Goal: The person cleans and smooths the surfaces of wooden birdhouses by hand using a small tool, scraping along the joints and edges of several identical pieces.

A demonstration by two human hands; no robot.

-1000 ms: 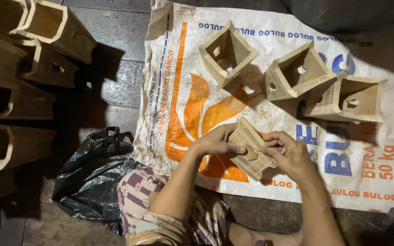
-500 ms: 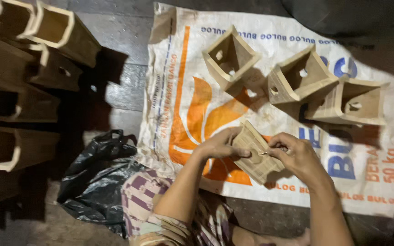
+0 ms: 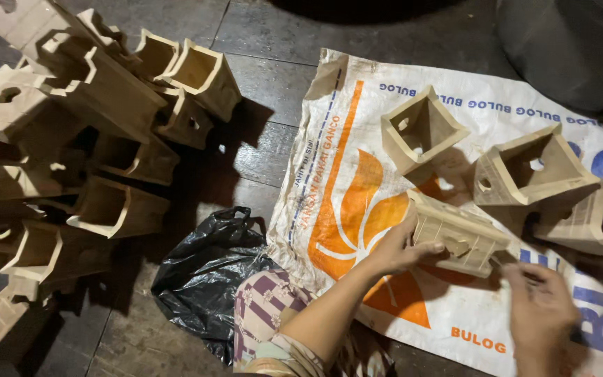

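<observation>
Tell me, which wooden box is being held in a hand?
The slatted wooden box, gripped at its end by the left hand above the printed sack. The three open boxes beyond it rest untouched on the sack.

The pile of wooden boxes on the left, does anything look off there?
The wooden boxes lie jumbled, tipped at all angles rather than stacked. By contrast, three boxes sit on the printed sack. No breakage is visible.

The floor [image 3: 259,150] is made of dark grey boards. A big white sack [image 3: 357,174] with orange shapes lies flat on it. Left of the sack sits a crumpled black plastic bag [image 3: 204,279]. The light is dim, with deep shadows.
</observation>
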